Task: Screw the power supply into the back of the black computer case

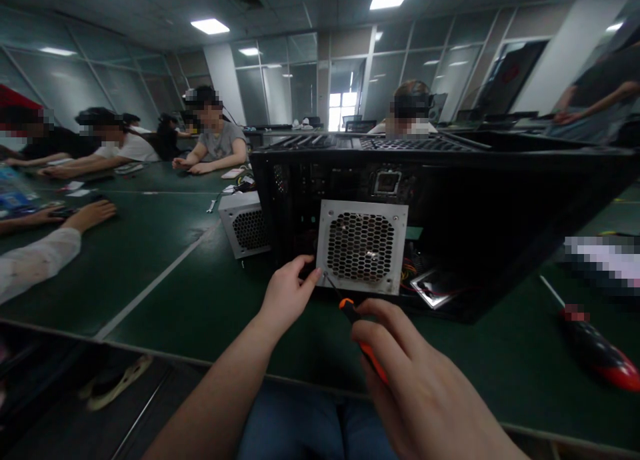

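Note:
My right hand point(400, 363) is wrapped round the orange and black handle of a screwdriver point(370, 360). Its thin shaft points up and left, and the tip meets the lower left corner of a grey power supply point(363, 247), by a screw there. The power supply stands in the opening of a black computer case point(480, 247), its honeycomb grille facing me. My left hand point(290, 290) grips that same corner, thumb on the front face and index finger along the left side; the other fingers are partly hidden.
Left of the case sits a second power supply point(247, 227), with a small wrench point(211, 206) close by. Another screwdriver point(595, 343), red and black, lies on the green table point(200, 300) at right. A co-worker's hand point(95, 213) rests at left; several people sit beyond.

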Demonstrator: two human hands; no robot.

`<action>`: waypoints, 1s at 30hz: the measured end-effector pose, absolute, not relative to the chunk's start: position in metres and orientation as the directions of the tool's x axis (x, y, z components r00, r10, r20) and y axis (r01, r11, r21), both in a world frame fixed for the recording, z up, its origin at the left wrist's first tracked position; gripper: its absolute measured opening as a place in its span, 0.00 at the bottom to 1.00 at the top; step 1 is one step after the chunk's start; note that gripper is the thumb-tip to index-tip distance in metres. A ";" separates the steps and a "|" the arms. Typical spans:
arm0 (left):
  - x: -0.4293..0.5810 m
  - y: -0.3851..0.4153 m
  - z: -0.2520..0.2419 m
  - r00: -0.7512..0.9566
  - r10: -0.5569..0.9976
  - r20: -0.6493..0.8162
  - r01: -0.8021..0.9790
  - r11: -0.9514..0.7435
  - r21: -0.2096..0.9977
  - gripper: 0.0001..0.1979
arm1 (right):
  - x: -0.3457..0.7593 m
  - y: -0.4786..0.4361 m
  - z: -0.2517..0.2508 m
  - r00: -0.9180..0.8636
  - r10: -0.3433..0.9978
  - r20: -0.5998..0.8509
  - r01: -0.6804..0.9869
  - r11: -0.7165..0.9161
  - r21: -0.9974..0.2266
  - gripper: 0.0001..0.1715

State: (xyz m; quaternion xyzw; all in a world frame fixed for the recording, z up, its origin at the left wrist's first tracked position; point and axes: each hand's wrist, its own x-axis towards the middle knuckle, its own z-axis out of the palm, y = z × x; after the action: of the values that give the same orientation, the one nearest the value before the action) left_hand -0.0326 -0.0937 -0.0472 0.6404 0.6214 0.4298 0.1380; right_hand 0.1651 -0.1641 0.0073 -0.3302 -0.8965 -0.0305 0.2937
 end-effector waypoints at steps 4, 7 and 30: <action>-0.032 -0.094 -0.046 -0.140 0.915 0.377 0.674 -0.191 0.714 0.15 | 0.168 -0.165 0.005 -0.648 0.562 0.514 0.624 0.778 -0.065 0.23; -0.032 -0.095 -0.047 -0.142 0.917 0.373 0.676 -0.186 0.713 0.16 | 0.170 -0.164 0.008 -0.643 0.539 0.544 0.622 0.782 -0.040 0.22; -0.034 -0.091 -0.051 -0.151 0.925 0.348 0.655 -0.170 0.736 0.17 | 0.170 -0.162 0.012 -0.520 0.493 0.698 0.645 0.762 -0.058 0.17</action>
State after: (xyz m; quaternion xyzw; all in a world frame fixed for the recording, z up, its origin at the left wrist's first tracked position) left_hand -0.0343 -0.0914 -0.0515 0.6323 0.6249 0.4302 0.1570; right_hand 0.1700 -0.1617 0.0124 -0.3287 -0.8653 -0.1048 0.3636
